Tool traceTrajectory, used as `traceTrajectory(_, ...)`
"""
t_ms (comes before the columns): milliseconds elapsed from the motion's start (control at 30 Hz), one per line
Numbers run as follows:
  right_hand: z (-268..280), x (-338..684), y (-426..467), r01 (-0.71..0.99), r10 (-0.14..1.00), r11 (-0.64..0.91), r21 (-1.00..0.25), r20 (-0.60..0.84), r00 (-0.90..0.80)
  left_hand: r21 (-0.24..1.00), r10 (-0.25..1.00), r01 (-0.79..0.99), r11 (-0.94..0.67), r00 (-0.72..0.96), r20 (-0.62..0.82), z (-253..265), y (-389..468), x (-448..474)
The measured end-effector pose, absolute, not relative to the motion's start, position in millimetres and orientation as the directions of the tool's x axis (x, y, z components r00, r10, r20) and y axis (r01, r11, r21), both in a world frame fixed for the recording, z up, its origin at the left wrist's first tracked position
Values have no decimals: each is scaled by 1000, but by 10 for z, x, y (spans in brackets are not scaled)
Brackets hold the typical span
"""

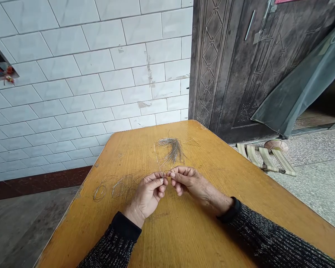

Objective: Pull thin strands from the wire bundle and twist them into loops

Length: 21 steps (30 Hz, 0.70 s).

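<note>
My left hand (151, 191) and my right hand (190, 183) meet over the middle of the wooden table (206, 227). Both are closed in a pinch on a thin wire (162, 174), which bends between the fingertips and runs up from the left ones. Just beyond my hands lies a bent bundle of thin grey wires (175, 149), its ends fanned out. Several loosely coiled wire loops (118, 189) rest on the table to the left of my left hand.
A white tiled wall (111, 82) stands behind the table, with a dark carved door (226, 67) to its right. On the floor at the right are a striped folding stool (268, 159) and a ball (276, 145). A grey curtain (298, 85) hangs beside the door.
</note>
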State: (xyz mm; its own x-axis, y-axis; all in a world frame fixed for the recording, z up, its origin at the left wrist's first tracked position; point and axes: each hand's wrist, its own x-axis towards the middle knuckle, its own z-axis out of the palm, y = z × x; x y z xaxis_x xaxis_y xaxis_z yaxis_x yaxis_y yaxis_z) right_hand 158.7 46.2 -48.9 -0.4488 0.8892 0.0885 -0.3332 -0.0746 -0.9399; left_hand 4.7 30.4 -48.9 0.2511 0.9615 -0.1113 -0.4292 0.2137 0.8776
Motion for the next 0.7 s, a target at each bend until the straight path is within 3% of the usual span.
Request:
traceTrajectory(300, -499, 1559, 473, -434, 889, -241, -868, -18, -457, 876, 952, -415, 244, 276, -135, -503, 332, -1)
traceTrajectory(700, -462, 1641, 511, -365, 886, -215, -906, -23, -464, 892, 938, -370, 260, 317, -142, -519, 314, 1)
